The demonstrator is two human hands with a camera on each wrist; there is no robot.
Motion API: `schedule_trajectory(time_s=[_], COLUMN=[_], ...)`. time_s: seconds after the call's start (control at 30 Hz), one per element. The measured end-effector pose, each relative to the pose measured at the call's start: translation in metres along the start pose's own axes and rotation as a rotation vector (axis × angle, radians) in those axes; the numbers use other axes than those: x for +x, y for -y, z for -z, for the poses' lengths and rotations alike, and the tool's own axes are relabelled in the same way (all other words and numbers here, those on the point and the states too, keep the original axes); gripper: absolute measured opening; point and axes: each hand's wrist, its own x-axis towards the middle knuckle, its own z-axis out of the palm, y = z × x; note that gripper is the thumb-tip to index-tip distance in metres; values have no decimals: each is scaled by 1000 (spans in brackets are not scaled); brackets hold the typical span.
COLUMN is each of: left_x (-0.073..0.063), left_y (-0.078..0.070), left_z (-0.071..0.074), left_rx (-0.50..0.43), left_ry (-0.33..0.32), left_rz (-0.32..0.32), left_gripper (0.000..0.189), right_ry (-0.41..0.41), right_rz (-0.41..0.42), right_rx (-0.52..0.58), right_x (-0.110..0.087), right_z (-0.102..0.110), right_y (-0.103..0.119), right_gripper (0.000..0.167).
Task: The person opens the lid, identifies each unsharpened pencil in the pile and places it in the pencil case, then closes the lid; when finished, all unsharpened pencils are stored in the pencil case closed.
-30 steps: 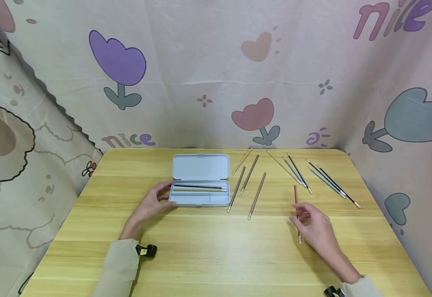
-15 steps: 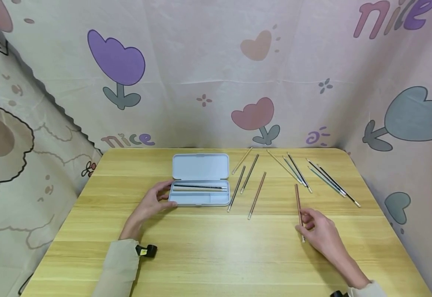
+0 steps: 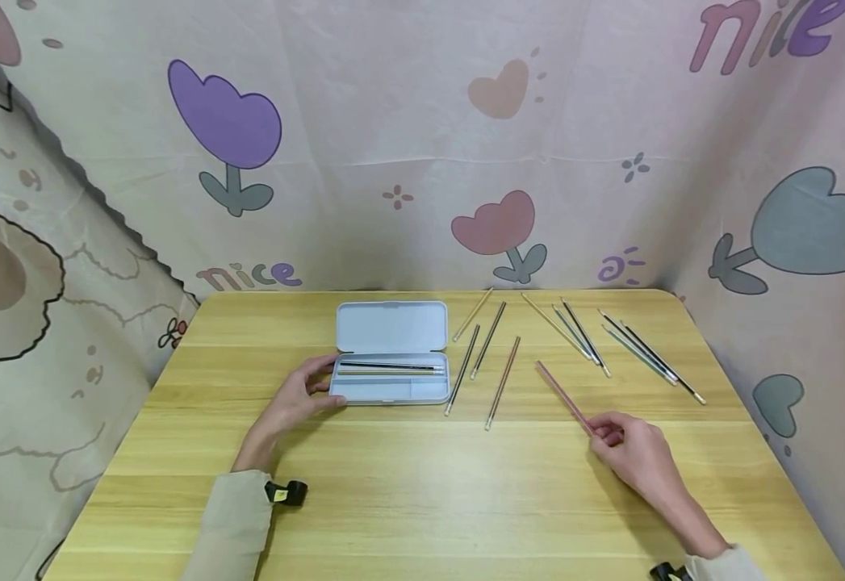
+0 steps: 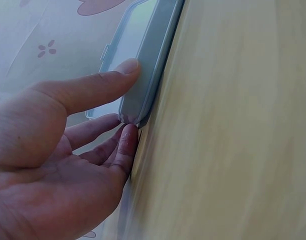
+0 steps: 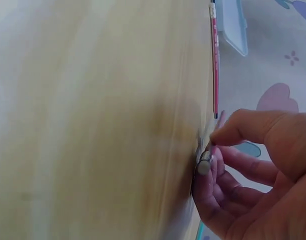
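Note:
My left hand holds the left end of an open light-blue pencil case. In the left wrist view the thumb lies on the front wall of the case and the other fingers reach its end. Dark and light pencils lie in the long rear compartment. To the right, my right hand pinches a red pencil near its eraser end; the far end points left and away from me. That eraser end shows between thumb and fingers in the right wrist view.
Just right of the case lie a yellow pencil, two dark ones and another red pencil. Farther right, several yellow, teal and black pencils are spread on the wooden table. A printed cloth hangs behind.
The red pencil in my right hand has swung its far end to the left, and the hand has shifted right and nearer. The left hand and the case stay in place.

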Motion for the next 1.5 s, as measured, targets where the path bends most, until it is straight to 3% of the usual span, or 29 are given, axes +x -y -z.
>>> schedule_trajectory(time_s=[0.3,0.67,1.27,1.5], left_x=[0,0,0,0], left_y=[0,-1,1,0], left_z=[-1,0,0,-1], left_rx=[17,18,17,9], left_ry=[-4,-3,1,2], left_rz=[-8,-4,-14,-14], left_gripper=[81,82,82,82], right_ry=[-28,-73,-74,-42], right_rz=[65,167,217,179], right_rx=[134,371,449,505], right_x=[9,29,63,71], right_z=[-2,-13,-47,-60], right_y=[1,21,63,80], right_gripper=[16,14,12,12])
